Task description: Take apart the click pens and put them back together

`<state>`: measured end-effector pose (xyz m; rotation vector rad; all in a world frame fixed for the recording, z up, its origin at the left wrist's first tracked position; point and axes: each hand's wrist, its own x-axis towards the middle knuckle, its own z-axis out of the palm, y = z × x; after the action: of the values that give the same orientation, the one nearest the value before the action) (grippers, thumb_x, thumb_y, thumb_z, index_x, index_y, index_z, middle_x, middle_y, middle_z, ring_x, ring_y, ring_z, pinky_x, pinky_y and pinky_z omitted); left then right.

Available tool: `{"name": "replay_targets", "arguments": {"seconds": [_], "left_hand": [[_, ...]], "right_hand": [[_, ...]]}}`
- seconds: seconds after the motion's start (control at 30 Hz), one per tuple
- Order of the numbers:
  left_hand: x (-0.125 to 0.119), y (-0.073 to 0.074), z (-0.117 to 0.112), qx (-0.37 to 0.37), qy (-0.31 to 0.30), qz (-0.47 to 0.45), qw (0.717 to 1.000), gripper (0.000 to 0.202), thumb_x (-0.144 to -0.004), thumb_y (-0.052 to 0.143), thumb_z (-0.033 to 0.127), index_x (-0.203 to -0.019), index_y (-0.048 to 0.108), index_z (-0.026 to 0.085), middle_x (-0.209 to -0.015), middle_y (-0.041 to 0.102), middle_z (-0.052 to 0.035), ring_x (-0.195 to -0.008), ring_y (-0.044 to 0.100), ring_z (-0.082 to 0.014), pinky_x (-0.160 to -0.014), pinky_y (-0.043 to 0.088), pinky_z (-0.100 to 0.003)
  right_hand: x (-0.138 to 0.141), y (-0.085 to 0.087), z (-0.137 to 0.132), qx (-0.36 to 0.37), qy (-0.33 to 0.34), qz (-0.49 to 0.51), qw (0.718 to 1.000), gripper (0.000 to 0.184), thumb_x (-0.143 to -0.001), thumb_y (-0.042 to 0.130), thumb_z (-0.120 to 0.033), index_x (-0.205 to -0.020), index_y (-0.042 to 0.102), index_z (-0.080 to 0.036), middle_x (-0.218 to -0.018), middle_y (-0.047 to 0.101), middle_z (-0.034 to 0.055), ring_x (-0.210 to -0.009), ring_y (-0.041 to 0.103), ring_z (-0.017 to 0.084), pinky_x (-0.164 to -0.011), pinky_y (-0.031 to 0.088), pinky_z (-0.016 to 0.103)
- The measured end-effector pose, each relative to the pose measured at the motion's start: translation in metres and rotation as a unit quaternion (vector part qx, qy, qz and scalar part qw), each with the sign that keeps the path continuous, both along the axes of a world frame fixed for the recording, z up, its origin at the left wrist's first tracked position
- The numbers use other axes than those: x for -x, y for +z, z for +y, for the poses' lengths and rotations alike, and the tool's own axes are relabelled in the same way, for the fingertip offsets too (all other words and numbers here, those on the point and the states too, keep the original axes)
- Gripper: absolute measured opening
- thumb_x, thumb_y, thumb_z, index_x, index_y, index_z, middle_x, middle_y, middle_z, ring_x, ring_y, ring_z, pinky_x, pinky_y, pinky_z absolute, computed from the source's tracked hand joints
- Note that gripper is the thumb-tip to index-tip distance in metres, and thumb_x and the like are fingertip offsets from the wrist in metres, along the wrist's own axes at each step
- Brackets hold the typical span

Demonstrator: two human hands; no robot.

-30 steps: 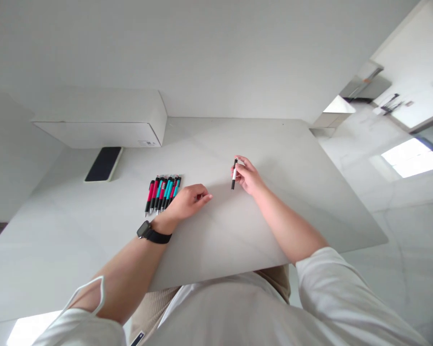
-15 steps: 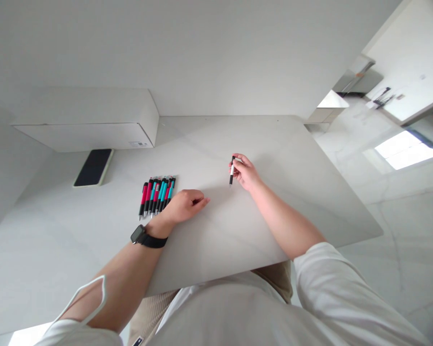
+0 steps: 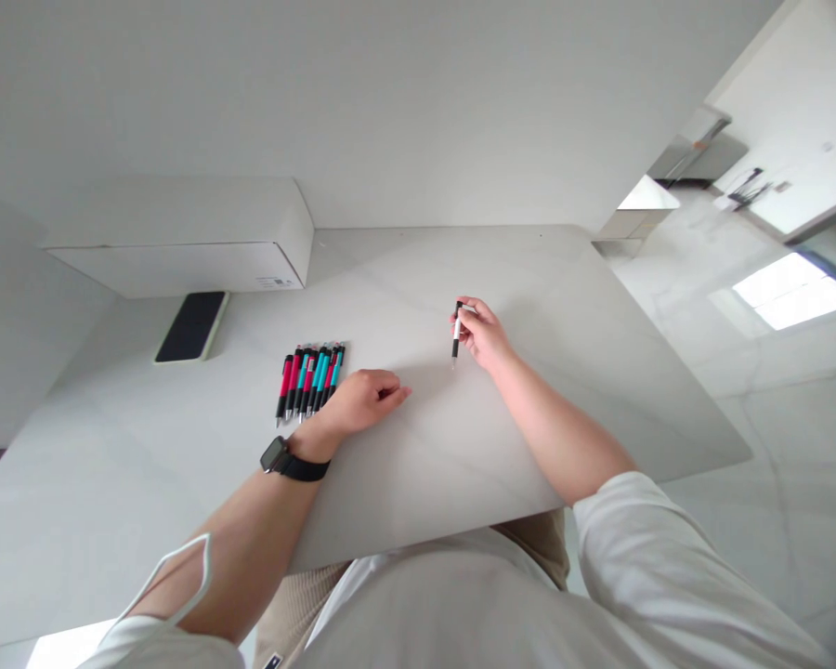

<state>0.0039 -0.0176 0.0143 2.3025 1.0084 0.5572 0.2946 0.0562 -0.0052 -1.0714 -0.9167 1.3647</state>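
Note:
My right hand (image 3: 484, 333) is closed round a black and white pen (image 3: 456, 334), held nearly upright with its tip just above the white table (image 3: 418, 279). My left hand (image 3: 362, 400), with a black watch on the wrist, rests on the table with its fingers curled loosely; nothing shows in them. Just to its left lies a row of several red and teal pens (image 3: 310, 379) side by side.
A long white box (image 3: 181, 237) lies at the back left of the table. A dark phone (image 3: 191, 325) lies flat in front of it. The table's right edge drops to a pale floor.
The view shifted slightly. My right hand still holds the pen upright, with only small movement. My left hand stays resting beside the row of pens.

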Motion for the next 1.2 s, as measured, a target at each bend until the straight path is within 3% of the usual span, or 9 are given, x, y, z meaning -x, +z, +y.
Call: {"name": "replay_targets", "arguments": {"seconds": [0.17,0.27,0.43,0.57,0.77,1.0,1.2], "left_hand": [[0.0,-0.001,0.0,0.001,0.002,0.0,1.0,0.046,-0.102,0.052,0.044,-0.064,0.042,0.02,-0.062,0.044,0.0016,-0.058,0.038,-0.0126,-0.061,0.03,-0.03],[-0.001,-0.001,0.0,-0.002,0.004,-0.004,1.0,0.046,-0.102,0.053,0.045,-0.064,0.043,0.02,-0.062,0.044,0.0016,-0.059,0.038,-0.0128,-0.061,0.031,-0.03],[-0.002,0.0,-0.001,-0.001,0.009,0.0,1.0,0.046,-0.102,0.053,0.045,-0.065,0.043,0.02,-0.063,0.045,0.0017,-0.058,0.038,-0.0127,-0.061,0.031,-0.03],[-0.003,-0.002,-0.001,-0.003,0.009,0.007,1.0,0.045,-0.103,0.052,0.045,-0.066,0.045,0.02,-0.065,0.049,0.0009,-0.06,0.043,-0.013,-0.062,0.032,-0.03],[-0.003,-0.006,0.001,-0.005,0.022,0.007,1.0,0.045,-0.102,0.053,0.046,-0.066,0.048,0.02,-0.066,0.054,-0.0005,-0.061,0.048,-0.0139,-0.062,0.032,-0.03],[-0.003,-0.003,0.0,-0.005,0.022,0.015,1.0,0.044,-0.103,0.052,0.046,-0.067,0.046,0.021,-0.066,0.053,0.0,-0.061,0.046,-0.0139,-0.063,0.033,-0.03],[-0.004,-0.003,-0.001,-0.002,0.023,0.012,1.0,0.044,-0.102,0.052,0.046,-0.067,0.047,0.021,-0.066,0.053,0.0,-0.061,0.045,-0.0139,-0.062,0.032,-0.03]], "right_hand": [[-0.009,-0.002,0.007,-0.005,-0.034,-0.05,0.998,0.062,-0.078,0.079,-0.057,-0.13,0.058,-0.032,-0.093,0.073,-0.0008,-0.074,0.068,0.016,-0.067,0.055,0.029],[-0.018,-0.005,0.012,-0.019,-0.06,-0.157,0.986,0.056,-0.084,0.071,-0.056,-0.131,0.056,-0.029,-0.094,0.074,0.0004,-0.075,0.068,0.017,-0.069,0.056,0.031],[-0.026,-0.01,0.016,-0.074,-0.071,-0.424,0.9,0.036,-0.091,0.063,-0.047,-0.118,0.07,-0.025,-0.098,0.076,0.0026,-0.076,0.068,0.018,-0.079,0.055,0.034],[-0.021,-0.01,0.017,-0.109,-0.072,-0.528,0.839,0.033,-0.094,0.06,-0.04,-0.119,0.073,-0.022,-0.098,0.077,0.0059,-0.081,0.069,0.021,-0.085,0.054,0.036],[-0.016,-0.01,0.021,-0.108,-0.088,-0.618,0.774,0.029,-0.095,0.058,-0.03,-0.117,0.074,-0.02,-0.107,0.077,0.0116,-0.096,0.069,0.027,-0.092,0.052,0.039],[-0.017,-0.008,0.011,-0.095,-0.053,-0.654,0.748,0.028,-0.097,0.058,-0.035,-0.114,0.075,-0.022,-0.102,0.076,0.011,-0.091,0.068,0.027,-0.087,0.051,0.039],[-0.014,-0.004,-0.006,-0.074,-0.005,-0.695,0.715,0.033,-0.092,0.065,-0.034,-0.123,0.072,-0.024,-0.101,0.076,0.0132,-0.088,0.069,0.03,-0.082,0.05,0.039]]}}
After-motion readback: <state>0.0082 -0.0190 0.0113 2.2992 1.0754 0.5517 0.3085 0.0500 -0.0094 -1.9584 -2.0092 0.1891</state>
